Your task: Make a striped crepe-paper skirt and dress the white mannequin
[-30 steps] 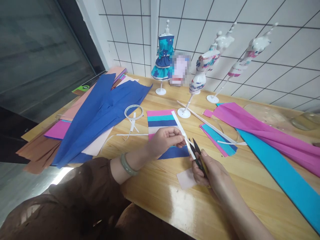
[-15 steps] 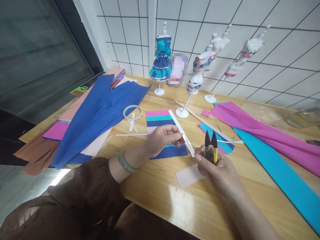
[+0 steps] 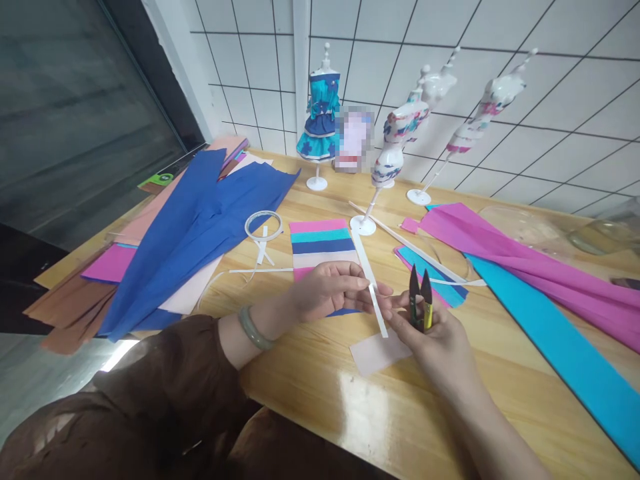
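My left hand, with a green bangle at its wrist, pinches a narrow white strip between thumb and fingers. The strip slants from the small stand's base down toward me. My right hand is closed around thread snips, whose dark blades point up and apart. Its thumb and forefinger meet beside the strip; whether they grip it I cannot tell. Under my left hand lies a striped sheet in pink, teal, blue and white, partly hidden. A pale pink rectangle lies just below the strip.
Toward the back stand a dressed mini mannequin and several bare white ones. Left are a tape roll and blue crepe-like sheets. Pink and turquoise sheets stretch across the right. The table's front edge is close to me.
The white strip has shifted down toward me, its lower end now over the pale pink rectangle. My left hand has moved slightly down and right, closer to my right hand.
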Demonstrator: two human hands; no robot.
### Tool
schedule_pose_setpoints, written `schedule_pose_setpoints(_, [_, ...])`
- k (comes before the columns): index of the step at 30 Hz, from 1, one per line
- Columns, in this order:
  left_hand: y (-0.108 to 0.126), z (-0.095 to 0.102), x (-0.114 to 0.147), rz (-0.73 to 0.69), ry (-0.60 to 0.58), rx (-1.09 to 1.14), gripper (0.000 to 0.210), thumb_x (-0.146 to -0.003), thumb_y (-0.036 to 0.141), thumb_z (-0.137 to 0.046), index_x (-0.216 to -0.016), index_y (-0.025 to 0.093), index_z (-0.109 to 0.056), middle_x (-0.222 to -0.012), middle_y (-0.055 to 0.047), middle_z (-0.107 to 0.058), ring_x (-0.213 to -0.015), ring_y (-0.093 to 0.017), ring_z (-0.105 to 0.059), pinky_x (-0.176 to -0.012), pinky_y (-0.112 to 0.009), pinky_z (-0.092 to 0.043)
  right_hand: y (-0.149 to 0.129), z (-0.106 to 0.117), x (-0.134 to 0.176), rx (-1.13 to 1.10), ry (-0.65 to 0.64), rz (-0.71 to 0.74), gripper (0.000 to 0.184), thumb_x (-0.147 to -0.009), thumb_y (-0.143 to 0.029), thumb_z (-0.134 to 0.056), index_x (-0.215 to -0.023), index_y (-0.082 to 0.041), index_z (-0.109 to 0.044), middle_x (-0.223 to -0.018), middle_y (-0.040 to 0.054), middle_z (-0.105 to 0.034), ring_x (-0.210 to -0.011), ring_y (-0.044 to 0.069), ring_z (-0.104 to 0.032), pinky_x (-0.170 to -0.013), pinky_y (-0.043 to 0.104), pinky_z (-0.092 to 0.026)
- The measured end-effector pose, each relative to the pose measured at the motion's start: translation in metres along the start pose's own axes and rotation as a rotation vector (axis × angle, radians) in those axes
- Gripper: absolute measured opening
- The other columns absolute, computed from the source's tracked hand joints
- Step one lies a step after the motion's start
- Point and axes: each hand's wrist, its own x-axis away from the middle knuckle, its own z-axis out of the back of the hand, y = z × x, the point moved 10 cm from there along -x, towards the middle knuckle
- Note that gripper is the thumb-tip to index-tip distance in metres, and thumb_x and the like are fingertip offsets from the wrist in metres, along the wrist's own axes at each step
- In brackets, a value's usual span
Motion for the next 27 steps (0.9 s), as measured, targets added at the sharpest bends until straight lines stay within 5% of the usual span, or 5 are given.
schedule_pose_setpoints(6, [0.009,0.000,0.000,-0.067,-0.006,-0.006,0.011,-0.077,0.019,-0.063,-0.079,0.010,-0.057,-0.091,-0.012,-0.070,-0.087,-0.022,-0.067,-0.084,-0.036,-0.048,0.016,0.003,-0.001,-0.300,-0.062,-0.150,0.038,-0.062,-0.040,-0.077,-0.082,-0.022,-0.050,-0.055,-0.0072,-0.044,-0.042,0.006,-0.031,-0.040,0.021,-0.024])
schedule_pose_setpoints(10, [0.023,0.005,0.001,-0.159,0.053,-0.079,0.015,-0.077,0.022,-0.064,-0.082,0.009,-0.059,-0.091,-0.011,-0.069,-0.086,-0.021,-0.067,-0.084,-0.038,-0.048,0.009,-0.001,0.003,-0.339,-0.140,-0.131,0.035,-0.075,-0.054,-0.060,-0.075,-0.020,-0.051,-0.045,-0.0088,-0.029,-0.039,0.006,-0.022,-0.040,0.023,-0.017])
schedule_pose_setpoints(14, [0.026,0.007,0.002,-0.203,0.099,-0.182,0.017,-0.076,0.025,-0.066,-0.080,0.010,-0.060,-0.093,-0.011,-0.069,-0.085,-0.020,-0.067,-0.085,-0.040,-0.048,0.010,-0.027,0.016,-0.252,-0.314,-0.195,0.055,-0.081,-0.067,-0.036,-0.066,-0.017,-0.054,-0.048,-0.0012,-0.043,-0.039,0.008,-0.031,-0.038,0.024,-0.018])
schedule_pose_setpoints(18, [0.026,0.008,0.002,-0.231,0.117,-0.231,0.017,-0.076,0.026,-0.066,-0.079,0.010,-0.060,-0.092,-0.011,-0.070,-0.083,-0.018,-0.066,-0.084,-0.039,-0.048,0.022,-0.044,0.024,-0.228,-0.414,-0.303,0.054,-0.083,-0.065,-0.036,-0.075,-0.016,-0.057,-0.048,-0.0026,-0.044,-0.040,0.007,-0.031,-0.039,0.021,-0.019])
schedule_pose_setpoints(27, [0.030,0.013,0.003,-0.232,0.168,-0.194,0.017,-0.076,0.025,-0.065,-0.080,0.009,-0.060,-0.092,-0.012,-0.070,-0.083,-0.018,-0.067,-0.085,-0.039,-0.047,0.025,-0.044,0.022,-0.501,-0.408,-0.339,0.046,-0.084,-0.059,-0.041,-0.077,-0.015,-0.056,-0.045,-0.0060,-0.038,-0.036,0.004,-0.022,-0.039,0.022,-0.016])
